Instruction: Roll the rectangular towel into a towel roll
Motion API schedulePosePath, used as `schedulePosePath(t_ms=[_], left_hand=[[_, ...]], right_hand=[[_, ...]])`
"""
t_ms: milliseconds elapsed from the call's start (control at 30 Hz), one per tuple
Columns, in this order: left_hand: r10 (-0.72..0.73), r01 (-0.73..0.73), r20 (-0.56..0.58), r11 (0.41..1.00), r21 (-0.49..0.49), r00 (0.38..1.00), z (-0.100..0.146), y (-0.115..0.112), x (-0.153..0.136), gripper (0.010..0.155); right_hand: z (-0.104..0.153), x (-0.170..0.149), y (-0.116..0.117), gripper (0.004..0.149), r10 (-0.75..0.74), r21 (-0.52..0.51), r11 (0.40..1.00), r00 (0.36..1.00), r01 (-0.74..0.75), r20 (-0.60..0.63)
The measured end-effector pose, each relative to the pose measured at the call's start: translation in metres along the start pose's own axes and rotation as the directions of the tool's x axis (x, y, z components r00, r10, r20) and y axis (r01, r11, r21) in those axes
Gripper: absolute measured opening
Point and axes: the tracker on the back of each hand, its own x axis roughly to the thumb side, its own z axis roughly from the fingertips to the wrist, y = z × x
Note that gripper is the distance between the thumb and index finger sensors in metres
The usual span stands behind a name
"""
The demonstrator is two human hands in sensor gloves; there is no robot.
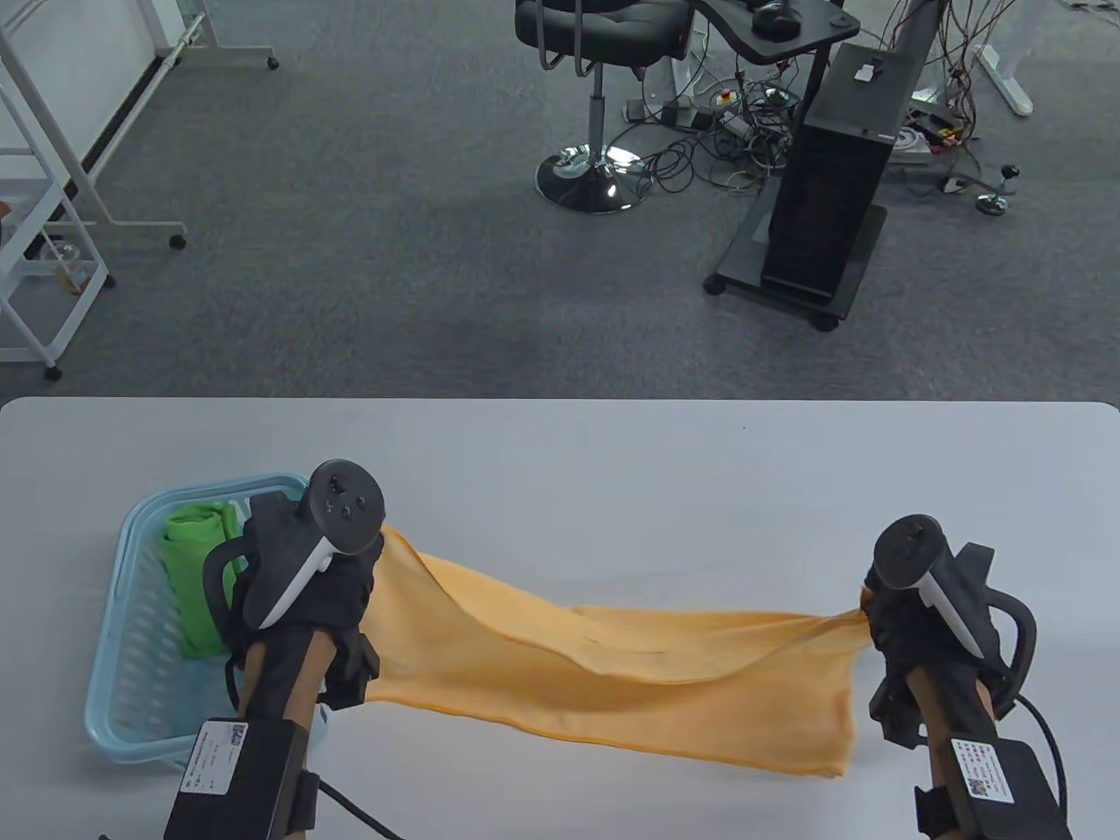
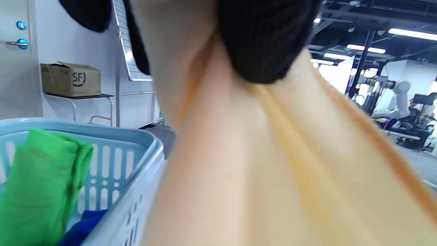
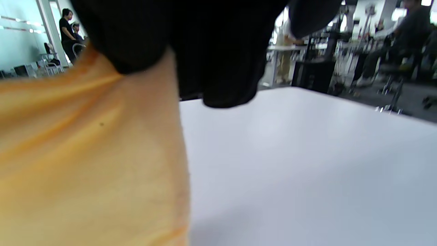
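Now both hands hold orange towel [image 1: 612, 674] stretched over table [image 1: 612, 472].
Left hand [image 1: 306, 577] grips one end by table's left-edge basket [image 1: 131, 682]; right hand [image 1: 919, 612] pinches other end near right edge; middle sags.

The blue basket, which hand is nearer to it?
Left. The left hand hangs over the blue basket's right rim, holding the orange towel; the right hand is far across the table.

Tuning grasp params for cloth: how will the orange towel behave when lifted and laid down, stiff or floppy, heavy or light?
Likely very floppy: the orange rectangular cloth towel sags in the middle between the left hand and right hand. Probably light and thin: each hand holds it bunched at one end. Its loose lower edge drapes onto the white table, so it may wrinkle when laid.
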Motion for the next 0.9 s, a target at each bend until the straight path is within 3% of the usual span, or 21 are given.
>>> schedulePosePath(t_ms=[67,100,167,300,400,533,633,733,800,833,900], left_hand=[[-0.039,0.039,-0.028,0.999,-0.003,0.999,-0.003,0.002,-0.004,0.040],[-0.051,0.051,-0.040,0.999,0.009,0.998,-0.005,0.004,-0.006,0.040],[-0.036,0.037,-0.068,0.999,0.023,0.997,-0.007,0.009,-0.013,0.039],[-0.067,0.071,-0.114,0.997,0.030,0.991,-0.010,0.020,-0.030,0.041],[0.000,-0.001,-0.123,1.000,-0.003,0.992,-0.016,0.021,-0.038,0.043],[-0.012,0.007,-0.140,0.999,-0.038,0.990,-0.028,0.016,-0.035,0.044],[0.061,-0.063,-0.118,0.998,-0.018,0.991,-0.042,0.015,-0.027,0.043],[0.266,-0.271,-0.114,0.962,-0.029,0.957,-0.057,0.010,-0.021,0.044],[0.444,-0.447,-0.115,0.895,-0.001,0.889,-0.067,0.006,-0.019,0.045],[0.490,-0.490,-0.107,0.871,0.022,0.865,-0.071,0.005,-0.019,0.045],[0.569,-0.569,-0.069,0.822,0.028,0.819,-0.077,0.008,-0.019,0.045]], right_hand=[[-0.006,-0.005,0.000,0.062,0.124,-0.035,0.992,0.992,-0.125,-0.013],[-0.009,-0.008,0.000,0.058,0.154,-0.050,0.987,0.988,-0.156,-0.025],[-0.017,-0.021,-0.001,0.048,0.155,-0.090,0.983,0.985,-0.161,-0.073],[-0.024,-0.046,-0.006,0.045,0.117,-0.165,0.976,0.982,-0.141,-0.148],[-0.025,-0.052,-0.013,0.045,0.007,-0.180,0.983,0.983,-0.041,-0.185],[-0.030,-0.053,-0.016,0.046,-0.242,-0.036,0.970,0.934,0.241,-0.264],[-0.036,-0.050,-0.015,0.046,-0.504,0.008,0.848,0.813,0.529,-0.292],[-0.042,-0.042,-0.015,0.046,-0.754,-0.032,0.625,0.592,0.780,-0.283],[-0.046,-0.038,-0.018,0.046,-0.869,-0.068,0.462,0.437,0.884,-0.231],[-0.047,-0.038,-0.020,0.046,-0.889,-0.079,0.428,0.403,0.900,-0.216],[-0.049,-0.039,-0.029,0.046,-0.911,-0.105,0.412,0.404,0.905,-0.090]])
